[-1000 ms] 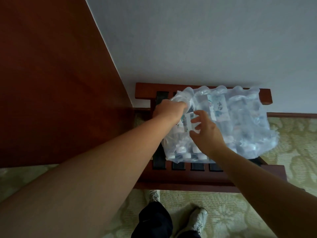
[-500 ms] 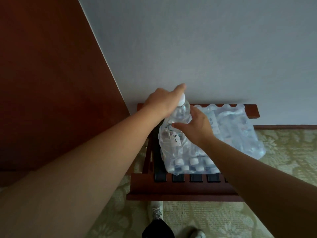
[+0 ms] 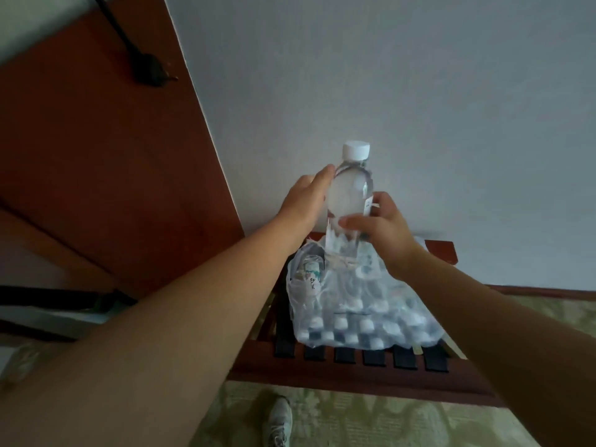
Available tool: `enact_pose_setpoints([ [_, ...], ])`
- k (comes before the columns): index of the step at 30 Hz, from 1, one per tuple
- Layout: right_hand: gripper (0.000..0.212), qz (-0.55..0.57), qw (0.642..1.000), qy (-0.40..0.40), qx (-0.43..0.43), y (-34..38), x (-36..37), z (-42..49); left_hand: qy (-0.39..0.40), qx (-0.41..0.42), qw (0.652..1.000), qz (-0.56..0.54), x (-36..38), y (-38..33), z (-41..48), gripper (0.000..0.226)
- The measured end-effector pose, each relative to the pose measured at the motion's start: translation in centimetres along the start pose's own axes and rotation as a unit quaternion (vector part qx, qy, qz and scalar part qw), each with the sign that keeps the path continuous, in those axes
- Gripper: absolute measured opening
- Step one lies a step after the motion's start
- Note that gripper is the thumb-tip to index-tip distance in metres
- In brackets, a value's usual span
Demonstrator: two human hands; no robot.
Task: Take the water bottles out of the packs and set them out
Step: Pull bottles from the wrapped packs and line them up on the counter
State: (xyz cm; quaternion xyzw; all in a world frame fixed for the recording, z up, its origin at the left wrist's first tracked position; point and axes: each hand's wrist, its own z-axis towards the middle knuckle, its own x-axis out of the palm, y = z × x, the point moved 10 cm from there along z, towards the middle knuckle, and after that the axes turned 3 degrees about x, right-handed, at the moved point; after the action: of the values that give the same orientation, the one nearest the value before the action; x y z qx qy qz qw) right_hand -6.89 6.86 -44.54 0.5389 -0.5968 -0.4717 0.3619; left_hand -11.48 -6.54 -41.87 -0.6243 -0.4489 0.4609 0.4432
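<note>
I see a dim, soft-lit room; the wall [image 3: 387, 75] shades grey, edges bend outward, slight motion blur throughout.

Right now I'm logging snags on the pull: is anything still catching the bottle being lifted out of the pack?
Possibly. The bottle is held by the left hand and right hand, with its cap and shoulder clear, but its lower part is still among the torn plastic wrap of the pack.

A dark reddish wooden slatted rack with black straps [image 3: 371, 371] sits below the hands, against a plain pale grey wall [image 3: 387, 75] behind them. Left of them stands a red-brown wooden panel [image 3: 96, 156] bearing a black cord [image 3: 142, 64]. Under the forearms lies pale green patterned carpet [image 3: 371, 424] with a grey-white sneaker [image 3: 280, 421]
</note>
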Motion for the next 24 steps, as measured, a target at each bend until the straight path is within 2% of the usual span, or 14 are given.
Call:
enact_pose_setpoints([
  [5, 0.041, 0.067, 0.997, 0.04, -0.017, 4.3, -0.5, -2.4, 0.025, -0.064, 0.993, -0.099, 1.7, -1.3, -3.5, 0.045],
  [8, 0.021, 0.104, 0.992, 0.055, -0.047, 7.1, -1.0, -4.2, 0.033, -0.054, 0.989, -0.134, 2.4, -3.8, -5.4, 0.045],
  [11, 0.017, 0.111, 0.989, 0.071, -0.066, 9.6, -1.4, -6.1, 0.04, -0.034, 0.985, -0.162, 2.2, -6.6, -7.3, 0.035],
  [15, 0.02, 0.13, 0.982, 0.09, -0.103, 13.0, -1.7, -8.3, 0.013, 0.003, 0.984, -0.18, 0.4, -9.5, -9.6, 0.018],
  [20, 0.024, 0.113, 0.982, 0.074, -0.129, 16.1, -1.1, -10.3, -0.051, 0.08, 0.986, -0.136, -2.6, -13.2, -12.5, 0.02],
  [24, 0.029, 0.093, 0.977, 0.105, -0.163, 19.7, 0.6, -12.2, -0.096, 0.133, 0.979, -0.125, -4.9, -16.9, -14.7, 0.023],
])
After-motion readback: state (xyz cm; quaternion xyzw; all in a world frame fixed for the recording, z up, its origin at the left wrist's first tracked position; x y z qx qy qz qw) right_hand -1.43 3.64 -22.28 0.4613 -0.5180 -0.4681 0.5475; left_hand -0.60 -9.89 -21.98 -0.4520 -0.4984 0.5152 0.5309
